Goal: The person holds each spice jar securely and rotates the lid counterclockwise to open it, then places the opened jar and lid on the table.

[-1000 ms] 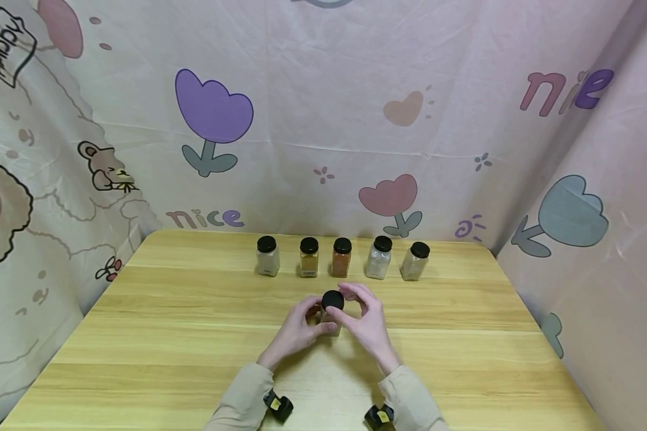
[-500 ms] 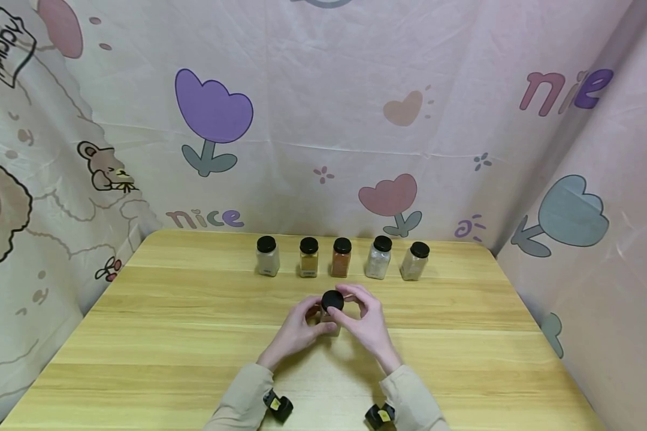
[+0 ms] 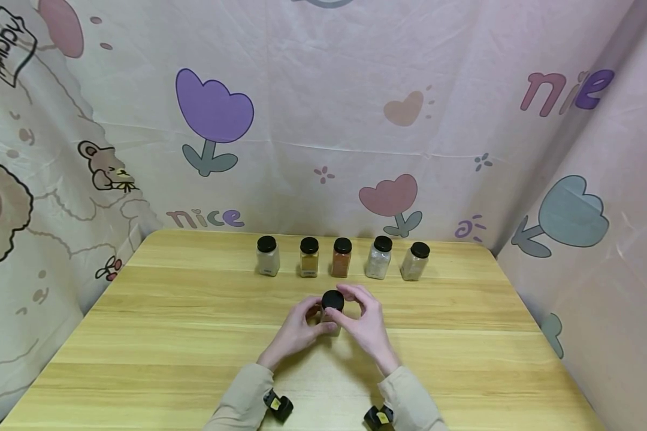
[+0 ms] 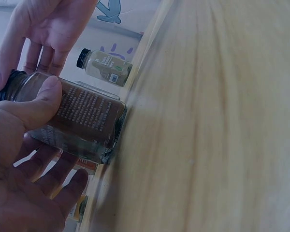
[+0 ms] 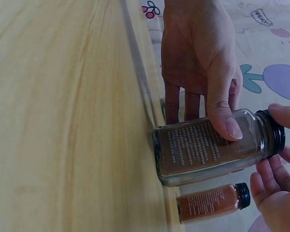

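A square glass spice jar (image 3: pixel 331 326) with a black lid stands upright on the wooden table, between both hands. Brown powder and a printed label show on the jar (image 5: pixel 193 150) in the right wrist view. My left hand (image 3: pixel 295 334) grips the jar's body, its thumb (image 4: pixel 48 99) pressed along the near side and the fingers behind. With thumb and fingers, my right hand (image 3: pixel 368 323) pinches the black lid (image 3: pixel 332 300) at its rim. In the right wrist view the lid (image 5: pixel 272 134) sits on the jar's neck. Some right fingertips are hidden behind the lid.
Several black-lidded jars stand in a row at the back: a pale one (image 3: pixel 268 257), a yellow one (image 3: pixel 309 258), a red-orange one (image 3: pixel 341 258), a white one (image 3: pixel 378 258) and a beige one (image 3: pixel 414 262). A patterned curtain (image 3: pixel 313 120) hangs behind the table (image 3: pixel 167 335).
The right thumb and fingers shift very slightly at the lid. The jar, the left hand and the back row stay where they were.
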Demonstrator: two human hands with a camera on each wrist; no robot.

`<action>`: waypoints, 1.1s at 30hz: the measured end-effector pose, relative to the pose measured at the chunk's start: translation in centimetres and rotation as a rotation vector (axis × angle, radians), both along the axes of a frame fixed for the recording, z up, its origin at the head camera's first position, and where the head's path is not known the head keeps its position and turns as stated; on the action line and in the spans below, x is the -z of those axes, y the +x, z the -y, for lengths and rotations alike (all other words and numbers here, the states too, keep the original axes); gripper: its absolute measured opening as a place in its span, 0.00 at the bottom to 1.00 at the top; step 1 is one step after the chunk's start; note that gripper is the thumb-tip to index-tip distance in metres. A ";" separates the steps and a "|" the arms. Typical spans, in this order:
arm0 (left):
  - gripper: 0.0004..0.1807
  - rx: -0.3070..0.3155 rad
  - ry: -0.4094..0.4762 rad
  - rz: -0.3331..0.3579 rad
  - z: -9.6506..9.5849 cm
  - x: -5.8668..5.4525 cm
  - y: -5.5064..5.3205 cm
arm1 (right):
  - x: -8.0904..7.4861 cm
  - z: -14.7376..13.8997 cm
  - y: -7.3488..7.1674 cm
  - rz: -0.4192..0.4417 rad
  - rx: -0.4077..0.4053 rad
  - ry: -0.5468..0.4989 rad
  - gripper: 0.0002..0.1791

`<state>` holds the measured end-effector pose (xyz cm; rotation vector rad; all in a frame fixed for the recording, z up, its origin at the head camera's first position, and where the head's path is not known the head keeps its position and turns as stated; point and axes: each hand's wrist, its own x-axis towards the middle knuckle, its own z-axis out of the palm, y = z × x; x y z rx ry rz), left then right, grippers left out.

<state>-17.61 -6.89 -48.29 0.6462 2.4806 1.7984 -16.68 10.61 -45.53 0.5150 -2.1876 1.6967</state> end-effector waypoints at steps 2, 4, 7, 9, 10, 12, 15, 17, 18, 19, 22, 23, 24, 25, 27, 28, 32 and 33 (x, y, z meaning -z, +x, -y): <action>0.24 0.002 -0.002 -0.001 0.0 0.0 0.0 | -0.1 -0.1 0.0 -0.003 -0.026 -0.008 0.24; 0.25 0.002 -0.006 -0.003 0.0 0.0 0.0 | -0.1 -0.2 0.0 0.001 -0.047 -0.011 0.25; 0.25 0.002 -0.008 0.002 0.0 0.0 -0.1 | -0.1 -0.2 0.0 0.010 -0.046 0.019 0.26; 0.25 0.001 -0.007 0.007 0.0 0.0 -0.1 | -0.1 -0.2 0.0 0.012 -0.018 0.059 0.28; 0.25 0.002 -0.010 -0.001 0.0 0.0 -0.1 | -0.1 -0.2 0.0 0.010 0.001 0.082 0.28; 0.25 0.003 -0.009 -0.003 0.0 0.0 -0.1 | 0.0 -0.1 0.0 0.008 0.038 0.117 0.29; 0.25 0.004 -0.012 -0.006 0.0 0.1 -0.1 | 0.0 0.0 0.1 -0.004 0.079 0.143 0.28; 0.25 0.002 -0.009 0.002 0.0 0.1 -0.1 | 0.0 0.0 0.1 -0.014 0.091 0.152 0.27; 0.25 0.002 -0.010 0.001 0.0 0.1 -0.1 | 0.0 0.0 0.1 -0.019 0.094 0.157 0.26; 0.25 0.001 -0.010 0.001 0.0 0.1 -0.1 | 0.0 0.0 0.1 -0.024 0.095 0.162 0.26; 0.25 -0.002 -0.015 0.002 0.0 0.1 -0.1 | 0.1 -0.1 0.1 -0.036 0.086 0.176 0.25; 0.25 -0.002 -0.017 0.002 0.0 0.1 -0.1 | 0.1 -0.2 0.1 -0.039 0.079 0.178 0.25; 0.25 -0.001 -0.019 -0.005 0.1 0.1 -0.1 | 0.1 -0.2 0.1 -0.038 0.070 0.178 0.25; 0.25 -0.001 -0.021 -0.006 0.1 0.1 -0.1 | 0.1 -0.2 0.1 -0.039 0.064 0.180 0.26; 0.25 0.003 -0.024 -0.015 0.1 0.2 -0.2 | 0.1 -0.2 0.1 -0.038 0.054 0.186 0.27; 0.25 0.005 -0.023 -0.019 0.1 0.2 -0.2 | 0.1 -0.2 0.1 -0.035 0.052 0.189 0.27; 0.25 0.010 -0.011 -0.027 0.1 0.2 -0.2 | 0.2 -0.1 0.1 -0.026 0.066 0.201 0.28; 0.25 0.009 -0.011 -0.033 0.1 0.2 -0.2 | 0.2 -0.1 0.1 -0.019 0.071 0.200 0.29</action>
